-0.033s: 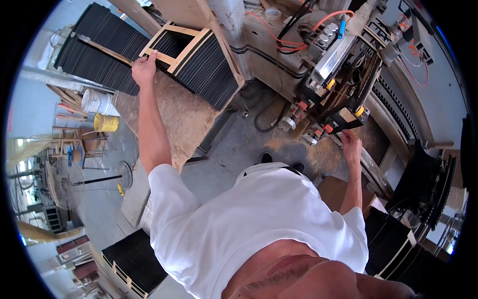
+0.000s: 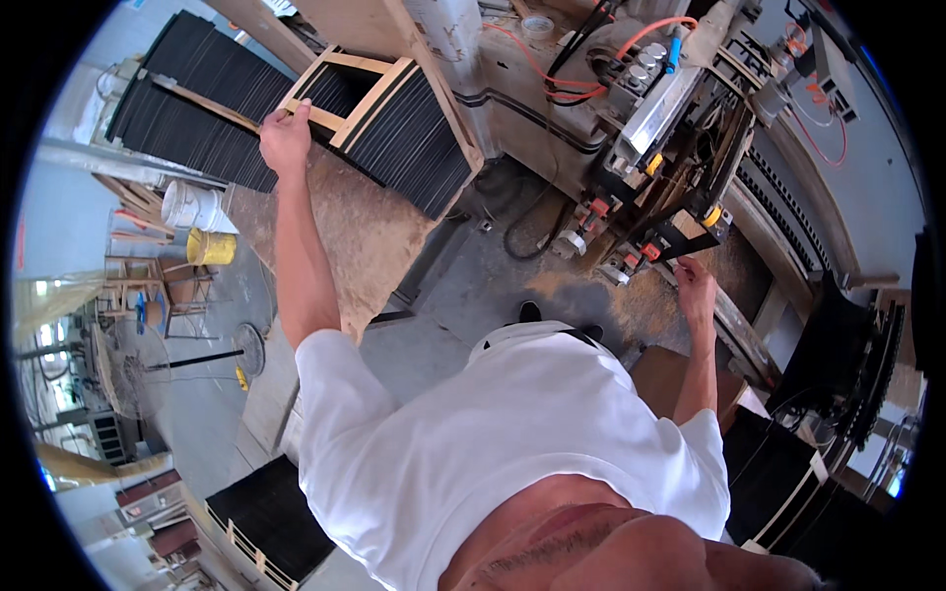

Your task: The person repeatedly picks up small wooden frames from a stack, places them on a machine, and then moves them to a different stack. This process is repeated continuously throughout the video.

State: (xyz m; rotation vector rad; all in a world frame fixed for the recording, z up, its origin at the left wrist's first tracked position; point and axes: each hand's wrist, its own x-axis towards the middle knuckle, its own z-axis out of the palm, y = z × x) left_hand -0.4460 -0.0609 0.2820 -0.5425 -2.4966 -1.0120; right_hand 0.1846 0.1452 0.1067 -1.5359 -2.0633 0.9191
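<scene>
Buckets (image 2: 210, 247), contents unclear; left hand (image 2: 286, 143) grips wooden frame (image 2: 323, 116), right hand (image 2: 696, 286): hold unclear.

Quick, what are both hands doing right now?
Left hand: closed on the light wooden frame.
Right hand: partly curled beside the machine; whether it holds anything cannot be told.

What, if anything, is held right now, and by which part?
The left hand appears to hold the light wooden frame by its near left corner. The right hand is beside the machine; whether it holds anything cannot be told.
</scene>
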